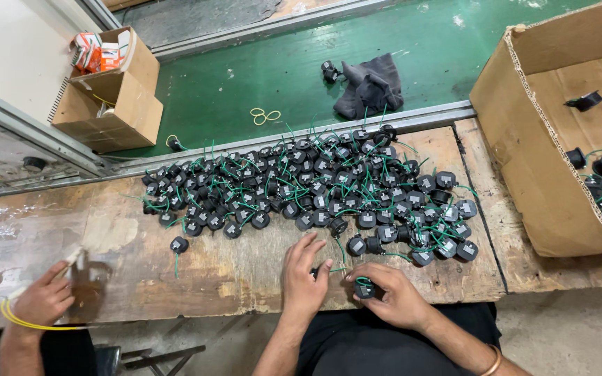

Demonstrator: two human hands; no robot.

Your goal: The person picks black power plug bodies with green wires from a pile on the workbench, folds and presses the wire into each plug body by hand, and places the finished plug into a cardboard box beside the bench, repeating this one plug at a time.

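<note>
Currently on the worn wooden bench (210, 271): one large heap of small round black parts (315, 188), each trailing a thin green wire, spread from centre to right edge. Right hand (391, 296), fingers curled closed around a single black part with green wire (365, 288), held just above the bench's near edge. Left hand (304, 275), fingers spread flat on the wood, tips touching a green lead; whether it pinches anything beneath cannot be told. One stray part (179, 244) lies apart, left of the heap. Cardboard box (545, 160) at right holds more such parts. A co-worker's hand (43, 299) with yellow cable works at far left. Risks, as judged: wires are interlaced, so lifting one part may drag neighbours off the near edge; a tugged lead may strain at its joint; the held part, near the edge, could drop to the floor.
</note>
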